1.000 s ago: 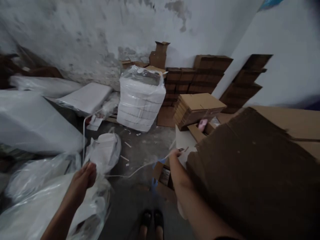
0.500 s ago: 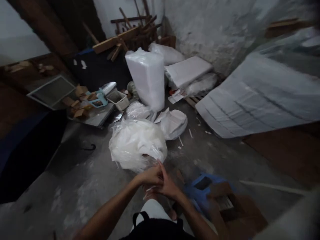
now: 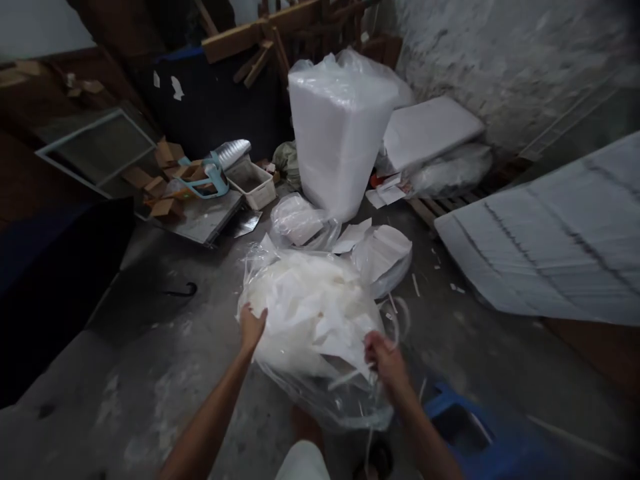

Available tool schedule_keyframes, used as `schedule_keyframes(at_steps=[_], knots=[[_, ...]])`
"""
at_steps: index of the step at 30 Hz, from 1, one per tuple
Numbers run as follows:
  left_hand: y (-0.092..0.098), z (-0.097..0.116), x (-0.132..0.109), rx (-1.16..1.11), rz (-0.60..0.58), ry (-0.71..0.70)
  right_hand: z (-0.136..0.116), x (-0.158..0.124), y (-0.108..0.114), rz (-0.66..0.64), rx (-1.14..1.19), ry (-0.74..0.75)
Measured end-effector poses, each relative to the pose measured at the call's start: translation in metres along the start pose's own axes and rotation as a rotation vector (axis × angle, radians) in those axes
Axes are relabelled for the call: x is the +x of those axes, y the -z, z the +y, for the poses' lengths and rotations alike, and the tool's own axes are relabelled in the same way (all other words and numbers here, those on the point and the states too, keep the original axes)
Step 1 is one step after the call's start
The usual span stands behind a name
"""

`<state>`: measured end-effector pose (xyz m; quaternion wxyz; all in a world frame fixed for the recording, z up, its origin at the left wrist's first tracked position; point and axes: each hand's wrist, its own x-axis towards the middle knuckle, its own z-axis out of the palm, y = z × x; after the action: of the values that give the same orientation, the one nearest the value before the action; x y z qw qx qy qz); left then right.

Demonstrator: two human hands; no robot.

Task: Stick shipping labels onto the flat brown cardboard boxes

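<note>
Dusty concrete floor is carrying a clear plastic bag [image 3: 325, 403] bulging with white scraps [image 3: 310, 310]. Left hand [image 3: 251, 327] is resting against its side, grip unclear; right hand [image 3: 384, 353] is pinching a white strip [image 3: 346, 381]. Tugging hard is risking the thin film splitting and scraps spilling.

left hand [image 3: 251, 325] spread flat, right hand [image 3: 383, 353] clenched (both arms stretched forward).

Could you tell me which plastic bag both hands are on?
The big clear bag of white scraps in front, between the left hand and right hand; the smaller bags lie behind it.
</note>
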<state>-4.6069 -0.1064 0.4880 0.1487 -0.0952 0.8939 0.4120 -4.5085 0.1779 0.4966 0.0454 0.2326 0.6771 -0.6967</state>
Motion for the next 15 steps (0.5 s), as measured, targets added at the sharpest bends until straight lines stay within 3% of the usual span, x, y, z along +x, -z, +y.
schedule_keyframes(at_steps=[3, 6, 10, 12, 15], knots=[[0.021, -0.010, 0.080, 0.203, 0.191, -0.080, -0.047, 0.063, -0.022, 0.251, 0.335, 0.128], [0.004, 0.005, 0.158, 0.369, 0.125, -0.291, -0.066, 0.106, -0.058, 0.328, 0.466, 0.268], [-0.030, 0.034, 0.231, 0.532, -0.027, -0.449, -0.030, 0.122, -0.116, 0.368, 0.249, 0.239], [-0.035, 0.050, 0.249, 0.588, -0.063, -0.472, 0.001, 0.121, -0.149, 0.356, 0.114, 0.209], [-0.026, 0.085, 0.254, 0.646, -0.039, -0.522, 0.037, 0.131, -0.201, 0.238, -0.031, 0.203]])
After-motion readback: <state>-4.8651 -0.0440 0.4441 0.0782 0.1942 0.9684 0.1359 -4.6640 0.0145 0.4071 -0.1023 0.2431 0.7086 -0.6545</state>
